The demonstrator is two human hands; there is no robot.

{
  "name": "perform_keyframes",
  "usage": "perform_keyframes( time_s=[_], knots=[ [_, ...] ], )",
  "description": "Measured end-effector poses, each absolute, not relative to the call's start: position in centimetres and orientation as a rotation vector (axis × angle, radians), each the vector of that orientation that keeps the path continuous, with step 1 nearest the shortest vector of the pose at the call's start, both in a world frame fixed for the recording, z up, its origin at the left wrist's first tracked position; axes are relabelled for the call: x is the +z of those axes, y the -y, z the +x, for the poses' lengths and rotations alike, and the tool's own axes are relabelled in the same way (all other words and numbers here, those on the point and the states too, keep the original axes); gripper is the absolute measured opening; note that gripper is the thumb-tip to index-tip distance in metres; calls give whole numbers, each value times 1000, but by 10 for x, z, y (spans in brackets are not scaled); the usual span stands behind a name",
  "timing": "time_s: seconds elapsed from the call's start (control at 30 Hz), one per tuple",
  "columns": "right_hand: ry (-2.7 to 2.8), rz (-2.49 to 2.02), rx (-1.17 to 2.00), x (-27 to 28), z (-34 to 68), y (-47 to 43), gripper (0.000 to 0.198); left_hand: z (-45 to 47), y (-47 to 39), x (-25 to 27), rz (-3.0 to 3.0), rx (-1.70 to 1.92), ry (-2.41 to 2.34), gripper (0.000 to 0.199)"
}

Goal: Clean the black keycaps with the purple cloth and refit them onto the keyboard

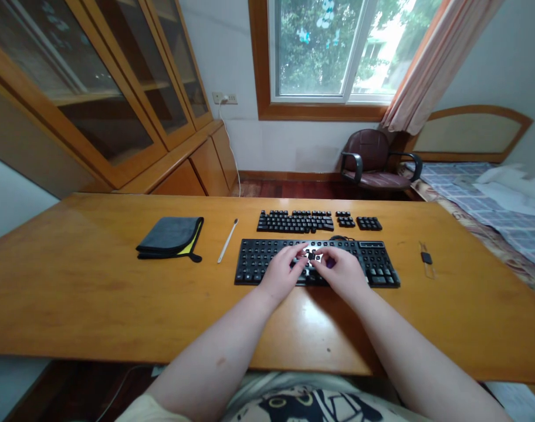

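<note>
A full-size black keyboard (250,258) lies on the desk, with a pale base showing through its middle. My left hand (285,271) and my right hand (343,271) are bent over that middle part, fingers pinched inward from both sides. Between their fingertips is a small black keycap (311,256). Whether it is seated or lifted I cannot tell. Something small and purple (330,262) shows under my right hand, mostly hidden. Behind the keyboard, loose black keycaps (296,221) are laid out in rows and blocks.
A folded grey cloth (168,233) with yellow lining and a thin white brush (227,241) lie left of the keyboard. A wire keycap puller (426,258) lies at right on the wooden desk (95,299). An office chair (373,155) and a bed stand beyond.
</note>
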State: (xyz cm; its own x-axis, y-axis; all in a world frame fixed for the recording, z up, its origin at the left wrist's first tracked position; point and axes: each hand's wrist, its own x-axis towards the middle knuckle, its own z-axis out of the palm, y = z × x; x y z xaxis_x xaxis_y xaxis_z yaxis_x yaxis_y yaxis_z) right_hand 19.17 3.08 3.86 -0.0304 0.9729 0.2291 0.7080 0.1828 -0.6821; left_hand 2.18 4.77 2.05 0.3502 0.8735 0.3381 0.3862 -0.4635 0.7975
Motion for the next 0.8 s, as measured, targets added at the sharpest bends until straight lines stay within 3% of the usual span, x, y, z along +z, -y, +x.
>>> perform_keyframes(
  time_s=[0.13, 0.57, 0.8],
  knots=[
    [1820, -1556, 476, 26, 188, -18, 17, 26, -46, 20, 1964, 979, -1049, 23],
    [1659, -1325, 481, 17, 202, -32, 16, 34, -54, 5, 1234, 1066, -981, 23],
    [1302, -1294, 905, 5, 196, -36, 35, 36, -50, 9, 1306, 1069, -980, 27]
  ],
)
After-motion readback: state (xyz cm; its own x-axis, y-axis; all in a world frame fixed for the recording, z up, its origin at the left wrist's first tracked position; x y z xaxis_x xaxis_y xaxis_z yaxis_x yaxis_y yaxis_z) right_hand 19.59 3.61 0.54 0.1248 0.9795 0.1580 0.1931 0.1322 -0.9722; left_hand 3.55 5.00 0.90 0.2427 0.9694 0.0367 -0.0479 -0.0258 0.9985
